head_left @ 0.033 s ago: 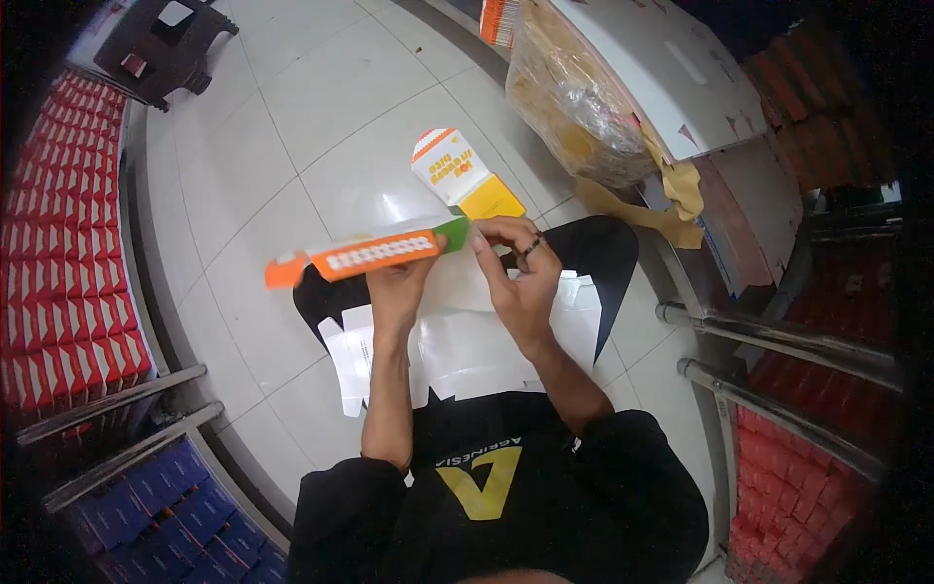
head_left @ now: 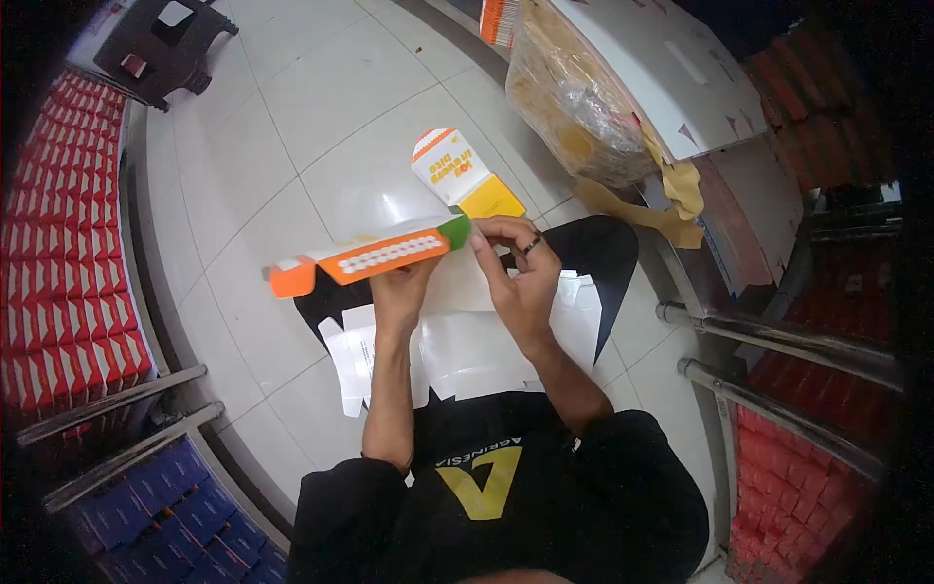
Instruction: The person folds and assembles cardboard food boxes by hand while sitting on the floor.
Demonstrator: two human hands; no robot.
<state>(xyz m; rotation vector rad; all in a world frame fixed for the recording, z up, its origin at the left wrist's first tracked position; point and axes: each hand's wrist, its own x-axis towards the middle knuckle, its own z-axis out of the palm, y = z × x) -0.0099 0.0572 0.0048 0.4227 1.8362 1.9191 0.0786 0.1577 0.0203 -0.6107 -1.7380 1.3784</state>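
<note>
An orange and white cardboard box [head_left: 389, 255], partly folded, is held over my lap with a loose orange flap at its left end. My left hand [head_left: 399, 297] is closed on it from below, and the box hides most of those fingers. At the box's green right end, my right hand [head_left: 518, 274] pinches the edge between thumb and curled fingers; a dark ring circles one finger. White cardboard blanks [head_left: 472, 355] lie flat across my lap, under both wrists. Just beyond the held box is a white and yellow carton [head_left: 491, 198] with an orange-edged flap.
Shelves of red boxes [head_left: 73, 243] and blue boxes [head_left: 175, 506] line the left. On the right are a plastic-wrapped bundle [head_left: 574, 107], large cardboard sheets [head_left: 681, 78], metal rails [head_left: 778, 336] and red boxes [head_left: 788, 477]. A dark plastic stool [head_left: 170, 44] stands far left.
The held box has turned slightly, and its orange side and left flap show more fully. My left thumb no longer shows at the green end. My right hand stays in place.
</note>
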